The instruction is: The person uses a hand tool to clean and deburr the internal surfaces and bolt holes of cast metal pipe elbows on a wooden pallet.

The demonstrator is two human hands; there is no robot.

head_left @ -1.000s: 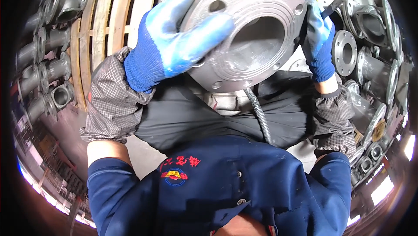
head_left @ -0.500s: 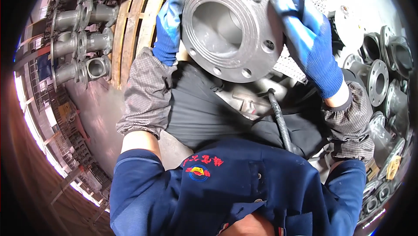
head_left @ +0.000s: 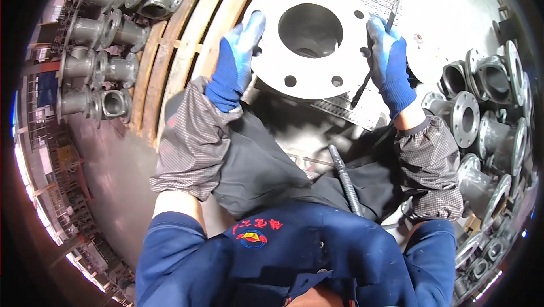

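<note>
A grey, flanged metal valve body (head_left: 314, 76) is between my gloved hands, its flat round flange facing up and lit nearly white. The flange has a wide central bore and several bolt holes. My left hand (head_left: 237, 60) grips its left rim, thumb stretched along the edge. My right hand (head_left: 390, 63) grips the right rim and also holds a thin dark bar-shaped tool (head_left: 392, 15), whose lower end sticks out below the palm. The fingers under the rim are partly hidden. Beneath the casting shows a patterned metal plate (head_left: 354, 115).
Wooden pallet slats (head_left: 187, 46) lie at the left, with rows of grey flanged castings (head_left: 119, 69) beyond. More flanged castings (head_left: 466, 119) crowd the right side. A ribbed hose (head_left: 344, 179) runs between my legs.
The casting has turned from a tilted, ridged flange face to a flat, brightly lit flange. My right hand has moved left and down, and my left hand slightly right.
</note>
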